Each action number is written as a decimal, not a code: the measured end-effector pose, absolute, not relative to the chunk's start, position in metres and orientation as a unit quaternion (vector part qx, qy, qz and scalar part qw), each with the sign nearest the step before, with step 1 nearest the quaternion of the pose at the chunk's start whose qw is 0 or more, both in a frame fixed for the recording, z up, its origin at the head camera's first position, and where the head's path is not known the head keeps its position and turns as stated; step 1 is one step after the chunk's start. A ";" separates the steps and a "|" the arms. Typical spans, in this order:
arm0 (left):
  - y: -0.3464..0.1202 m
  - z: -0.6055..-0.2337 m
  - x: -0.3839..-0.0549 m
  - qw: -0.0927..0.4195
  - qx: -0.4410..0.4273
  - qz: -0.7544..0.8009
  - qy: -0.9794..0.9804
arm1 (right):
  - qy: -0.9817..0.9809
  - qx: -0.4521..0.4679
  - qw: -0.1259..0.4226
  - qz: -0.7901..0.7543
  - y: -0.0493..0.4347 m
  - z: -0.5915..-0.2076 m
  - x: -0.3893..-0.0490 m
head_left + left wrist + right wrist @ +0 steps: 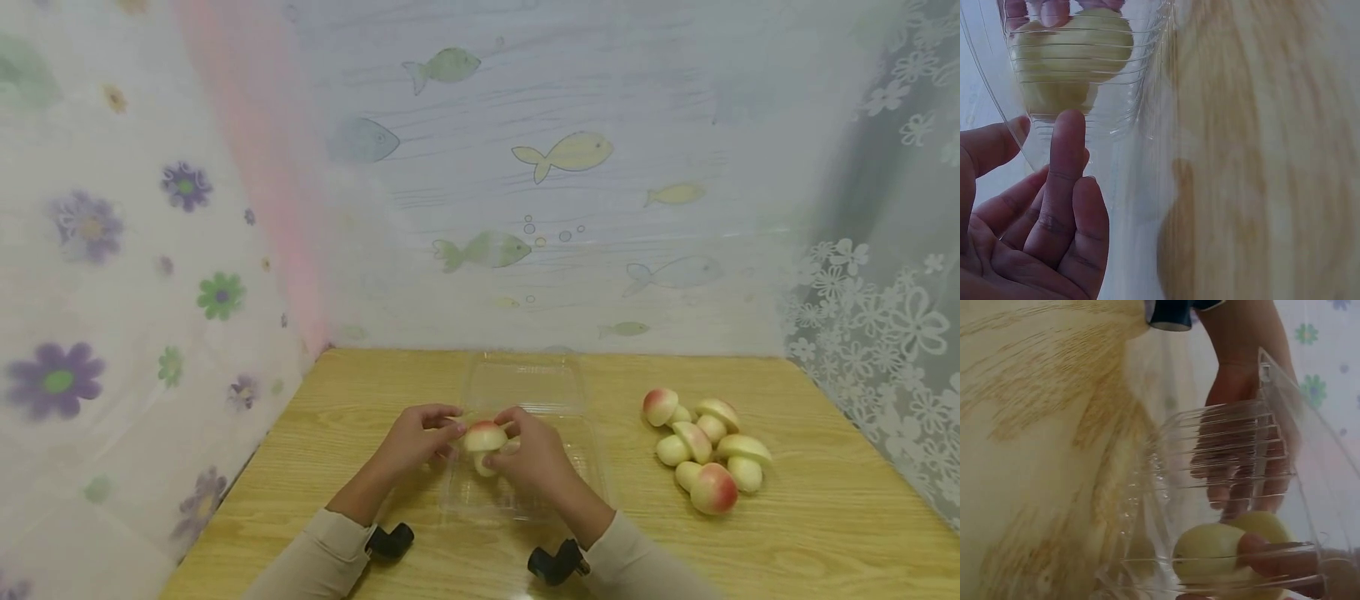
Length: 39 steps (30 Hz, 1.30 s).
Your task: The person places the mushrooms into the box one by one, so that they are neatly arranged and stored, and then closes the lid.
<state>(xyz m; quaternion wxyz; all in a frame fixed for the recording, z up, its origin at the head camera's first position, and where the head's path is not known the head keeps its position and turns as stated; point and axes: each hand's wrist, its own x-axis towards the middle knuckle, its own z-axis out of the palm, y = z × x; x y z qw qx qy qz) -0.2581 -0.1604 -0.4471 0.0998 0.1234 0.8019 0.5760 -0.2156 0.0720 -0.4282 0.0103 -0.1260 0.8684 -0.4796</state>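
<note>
My right hand (pixel 534 450) pinches a toy mushroom (pixel 486 437) with a pale stem and red-topped cream cap, stem down, within the clear plastic container (pixel 527 510). In the right wrist view the thumb lies along the pale mushroom (pixel 1207 553), behind the ribbed container wall. My left hand (pixel 417 435) is at the container's left side, fingers loosely bent and thumb apart from them. In the left wrist view, fingertips of that hand (pixel 1054 200) are right at the container's wall and rim, below the mushroom (pixel 1079 56) seen through the plastic.
Several more toy mushrooms (pixel 714 487) lie in a group to the right on the wooden table (pixel 360 392). The container's lid (pixel 525 379) stands open toward the back. Patterned curtains (pixel 570 200) hang behind and at both sides. Dark devices (pixel 555 562) sit at both wrists.
</note>
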 end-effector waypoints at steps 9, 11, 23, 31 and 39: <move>-0.161 -0.448 -0.259 0.102 0.121 0.578 0.800 | 0.871 -0.133 -0.011 -0.472 0.068 -0.435 -0.218; -0.161 -0.447 -0.259 0.102 0.120 0.579 0.800 | 0.871 -0.134 -0.013 -0.472 0.067 -0.436 -0.219; -0.162 -0.447 -0.259 0.105 0.119 0.581 0.798 | 0.875 -0.139 -0.012 -0.464 0.070 -0.440 -0.219; -0.162 -0.447 -0.259 0.100 0.118 0.576 0.803 | 0.878 -0.128 -0.006 -0.462 0.070 -0.438 -0.219; -0.162 -0.448 -0.260 0.105 0.111 0.576 0.803 | 0.882 -0.104 0.008 -0.459 0.070 -0.437 -0.216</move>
